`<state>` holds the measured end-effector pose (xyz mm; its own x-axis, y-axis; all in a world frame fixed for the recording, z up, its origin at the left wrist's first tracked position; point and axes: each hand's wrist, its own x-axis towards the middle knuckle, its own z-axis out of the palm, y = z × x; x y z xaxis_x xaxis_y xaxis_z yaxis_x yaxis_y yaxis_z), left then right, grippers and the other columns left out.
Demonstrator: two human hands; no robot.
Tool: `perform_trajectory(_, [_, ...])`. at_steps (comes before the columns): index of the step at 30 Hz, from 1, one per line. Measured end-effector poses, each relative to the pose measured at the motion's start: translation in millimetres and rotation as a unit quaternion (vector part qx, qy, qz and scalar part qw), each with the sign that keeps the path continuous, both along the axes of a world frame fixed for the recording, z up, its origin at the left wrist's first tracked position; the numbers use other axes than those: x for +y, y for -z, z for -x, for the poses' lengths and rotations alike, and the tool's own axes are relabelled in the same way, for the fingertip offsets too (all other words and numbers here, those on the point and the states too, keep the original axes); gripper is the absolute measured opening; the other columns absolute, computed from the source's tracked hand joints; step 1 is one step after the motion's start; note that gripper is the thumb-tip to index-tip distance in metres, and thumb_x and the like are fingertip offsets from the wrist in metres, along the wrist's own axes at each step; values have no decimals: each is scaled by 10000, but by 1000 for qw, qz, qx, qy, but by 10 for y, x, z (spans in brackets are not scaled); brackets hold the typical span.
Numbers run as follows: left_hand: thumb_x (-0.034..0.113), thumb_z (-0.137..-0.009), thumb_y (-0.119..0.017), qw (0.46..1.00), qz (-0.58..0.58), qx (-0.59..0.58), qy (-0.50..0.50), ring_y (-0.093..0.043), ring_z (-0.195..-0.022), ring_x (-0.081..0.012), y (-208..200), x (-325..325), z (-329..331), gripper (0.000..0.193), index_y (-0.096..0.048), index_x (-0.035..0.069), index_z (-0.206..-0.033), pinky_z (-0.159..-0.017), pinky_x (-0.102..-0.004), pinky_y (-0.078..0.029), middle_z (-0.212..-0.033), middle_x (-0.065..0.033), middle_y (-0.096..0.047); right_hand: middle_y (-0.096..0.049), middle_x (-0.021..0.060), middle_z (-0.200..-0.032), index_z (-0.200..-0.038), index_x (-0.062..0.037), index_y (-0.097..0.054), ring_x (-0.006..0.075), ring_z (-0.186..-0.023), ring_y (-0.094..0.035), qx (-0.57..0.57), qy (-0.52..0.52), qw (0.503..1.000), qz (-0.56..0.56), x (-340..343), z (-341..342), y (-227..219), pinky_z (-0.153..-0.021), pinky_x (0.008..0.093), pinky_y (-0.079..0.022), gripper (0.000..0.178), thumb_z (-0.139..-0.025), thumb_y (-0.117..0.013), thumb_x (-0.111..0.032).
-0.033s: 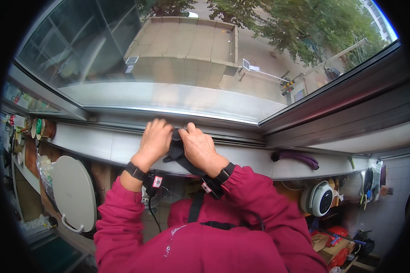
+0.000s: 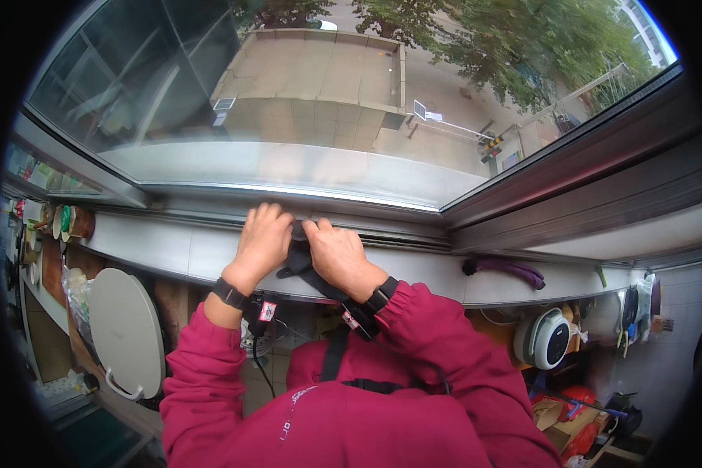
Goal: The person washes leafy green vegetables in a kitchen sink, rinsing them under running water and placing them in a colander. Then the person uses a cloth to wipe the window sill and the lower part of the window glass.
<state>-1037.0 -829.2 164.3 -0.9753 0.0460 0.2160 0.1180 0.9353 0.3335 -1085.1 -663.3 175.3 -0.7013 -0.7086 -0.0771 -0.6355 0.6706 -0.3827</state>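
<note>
Both my hands meet at the window track, over the pale sill (image 2: 421, 273). Bunched between them is a black strip of cloth or strap (image 2: 301, 257), which trails down toward my right wrist. My left hand (image 2: 263, 239) has its fingers bent down over the track at the strip's left side. Beside it, my right hand (image 2: 337, 256) pinches the top of the strip with thumb and curled fingers. The fingertips are partly hidden. Black bands circle both wrists, and small dark devices (image 2: 264, 310) with labels hang beneath them.
A large window pane (image 2: 288, 164) rises just beyond my hands. On the sill at right lies a long purple eggplant (image 2: 511, 271). A round pale board with a handle (image 2: 126, 331) stands at left. A white rounded appliance (image 2: 542, 339) sits below the sill at right.
</note>
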Motion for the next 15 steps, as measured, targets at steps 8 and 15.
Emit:
perform_trajectory(8, [6, -778, -602, 998, 18, 57, 8, -529, -967, -318, 25, 113, -41, 183, -642, 18, -956, -865, -420, -432, -952, -122, -575, -692, 270, -921, -1440, 10, -332, 430, -886, -675, -178, -12, 984, -20, 37, 114, 27, -790, 505, -535, 611, -873, -535, -98])
perform_trajectory(15, [32, -748, -618, 998, 55, -19, -6, -539, -977, -333, 54, 173, 3, 215, -617, 9, -962, -872, -423, -444, -960, -159, -585, -709, 218, -940, -1387, 9, -393, 381, -872, -700, -157, -26, 987, -7, 156, 127, 35, -753, 468, -560, 563, -855, -552, -81])
